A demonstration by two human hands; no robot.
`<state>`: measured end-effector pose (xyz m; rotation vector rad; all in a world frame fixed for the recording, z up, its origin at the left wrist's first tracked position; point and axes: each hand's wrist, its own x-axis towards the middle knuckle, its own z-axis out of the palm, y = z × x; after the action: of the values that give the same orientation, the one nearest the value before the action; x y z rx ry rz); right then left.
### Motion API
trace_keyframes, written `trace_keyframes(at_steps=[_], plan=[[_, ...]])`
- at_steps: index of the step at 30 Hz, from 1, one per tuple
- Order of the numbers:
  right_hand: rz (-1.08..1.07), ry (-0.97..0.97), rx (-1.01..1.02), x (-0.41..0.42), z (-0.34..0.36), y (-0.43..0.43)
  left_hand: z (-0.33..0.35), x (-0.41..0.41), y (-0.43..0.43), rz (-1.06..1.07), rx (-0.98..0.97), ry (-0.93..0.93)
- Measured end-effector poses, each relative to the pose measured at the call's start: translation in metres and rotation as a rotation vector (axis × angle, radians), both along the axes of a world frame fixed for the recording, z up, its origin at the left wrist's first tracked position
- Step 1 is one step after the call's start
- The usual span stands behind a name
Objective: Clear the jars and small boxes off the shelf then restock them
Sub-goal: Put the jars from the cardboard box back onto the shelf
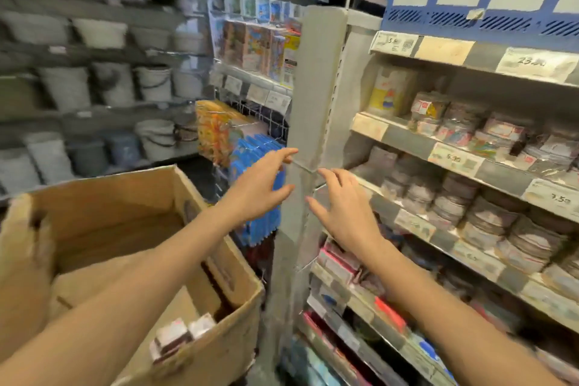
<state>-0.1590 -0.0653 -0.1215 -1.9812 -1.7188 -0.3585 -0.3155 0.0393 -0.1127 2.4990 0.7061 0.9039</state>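
— What is the big brown open-topped box [203,351] at eight o'clock made of?
— Corrugated cardboard, matt and rough, frayed along the rim. The small white-and-maroon boxes [170,338] inside it look like smooth printed card.
— And the tall grey shelf post [316,78] towards twelve?
— Painted metal by the look of it, dull and scuffed.
— At three o'clock?
— Round stacked packs [451,197] in clear, glossy plastic wrap, and matt paper price labels [456,160] above them. The blue slotted crate [470,19] at one o'clock is hard plastic.

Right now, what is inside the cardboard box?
A few small boxes lie in the near corner of the cardboard box beside brown cardboard sheets; the left arm hides the rest.
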Motion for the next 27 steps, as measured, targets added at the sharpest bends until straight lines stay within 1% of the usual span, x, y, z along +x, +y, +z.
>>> trace_keyframes(at_steps=[2, 5, 8, 10, 14, 18, 20, 23, 27], plan=[[0.134, 0.05, -0.05, -0.042, -0.022, 0.014, -0.026, -0.054, 0.001, 0.109, -0.02, 0.076], [0.222, 0.075, -0.15, -0.085, -0.042, 0.034, -0.052, -0.108, 0.012, 0.232, -0.014, 0.163], [0.329, 0.106, -0.211, -0.124, -0.061, 0.056, -0.074, -0.151, 0.023, 0.399, -0.099, 0.216], [0.384, 0.109, -0.272, -0.145, -0.073, 0.069, -0.09, -0.172, 0.033, 0.466, -0.142, 0.255], [0.439, 0.041, -0.435, -0.174, -0.102, 0.102, -0.132, -0.194, 0.061, 0.5, -0.228, 0.387], [0.498, -0.016, -0.731, -0.188, -0.141, 0.131, -0.188, -0.205, 0.095, 0.457, -0.283, 0.581], [0.52, -0.029, -0.854, -0.19, -0.161, 0.148, -0.219, -0.209, 0.114, 0.431, -0.353, 0.629], [0.553, -0.065, -0.965, -0.188, -0.183, 0.16, -0.259, -0.213, 0.133, 0.372, -0.493, 0.658], [0.643, -0.201, -1.09, -0.186, -0.218, 0.171, -0.301, -0.213, 0.155, 0.363, -0.573, 0.777]])
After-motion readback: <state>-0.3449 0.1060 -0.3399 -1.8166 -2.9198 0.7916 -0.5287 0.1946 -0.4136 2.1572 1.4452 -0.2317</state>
